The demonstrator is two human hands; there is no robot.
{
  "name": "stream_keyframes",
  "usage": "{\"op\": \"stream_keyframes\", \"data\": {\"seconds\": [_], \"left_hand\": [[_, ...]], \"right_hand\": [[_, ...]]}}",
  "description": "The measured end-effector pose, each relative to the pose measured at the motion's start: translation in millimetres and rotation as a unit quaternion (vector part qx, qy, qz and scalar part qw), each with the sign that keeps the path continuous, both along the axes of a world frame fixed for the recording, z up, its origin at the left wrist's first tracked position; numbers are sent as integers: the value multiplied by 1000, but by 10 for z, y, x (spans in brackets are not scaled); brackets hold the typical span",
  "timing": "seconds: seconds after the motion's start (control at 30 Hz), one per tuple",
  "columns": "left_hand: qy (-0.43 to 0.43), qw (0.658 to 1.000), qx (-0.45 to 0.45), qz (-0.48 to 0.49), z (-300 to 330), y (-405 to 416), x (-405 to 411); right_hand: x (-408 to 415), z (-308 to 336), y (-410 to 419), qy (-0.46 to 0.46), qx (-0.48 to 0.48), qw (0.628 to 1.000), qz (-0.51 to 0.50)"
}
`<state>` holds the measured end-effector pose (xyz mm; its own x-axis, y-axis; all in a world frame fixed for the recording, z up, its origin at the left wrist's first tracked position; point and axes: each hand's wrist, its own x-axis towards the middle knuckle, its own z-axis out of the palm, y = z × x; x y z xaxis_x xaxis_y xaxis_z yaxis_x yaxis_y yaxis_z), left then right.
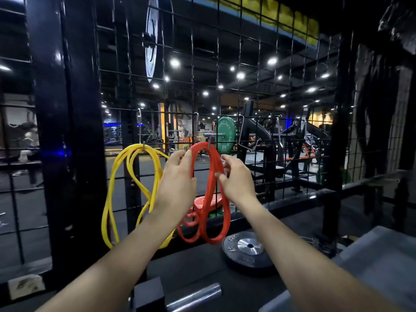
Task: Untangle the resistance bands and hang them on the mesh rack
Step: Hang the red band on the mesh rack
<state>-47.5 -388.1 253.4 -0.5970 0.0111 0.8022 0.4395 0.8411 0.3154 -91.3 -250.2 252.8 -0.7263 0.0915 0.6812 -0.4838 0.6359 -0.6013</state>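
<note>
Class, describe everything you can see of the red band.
The red band is a flat, rubbery-looking loop folded into several strands. Its top is draped over a small metal hook on the mesh rack, and its loops hang down in front of the mesh. The left hand holds its upper left strands; the right hand pinches the strands on its right side.

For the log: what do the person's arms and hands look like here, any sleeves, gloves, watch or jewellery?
Both forearms are bare as far as the picture shows, with no sleeves in view. The left hand and the right hand wear no gloves. No watch, bracelet or ring shows on the visible sides of either wrist or hand.
</note>
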Motion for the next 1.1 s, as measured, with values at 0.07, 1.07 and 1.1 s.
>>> {"op": "stream_keyframes", "data": {"seconds": [0.07, 1.07, 1.1], "left_hand": [[4, 1000, -5, 2, -44, 40, 39], [-254, 865, -123, -415, -2357, 4028, 574], [-260, 862, -125, -418, -2411, 4152, 590]], "right_hand": [[54, -4, 66, -10, 15, 1000, -8], [2170, -2247, 3835, -270, 47, 881, -387], [2225, -2318, 3958, -281, 44, 872, -398]]}}
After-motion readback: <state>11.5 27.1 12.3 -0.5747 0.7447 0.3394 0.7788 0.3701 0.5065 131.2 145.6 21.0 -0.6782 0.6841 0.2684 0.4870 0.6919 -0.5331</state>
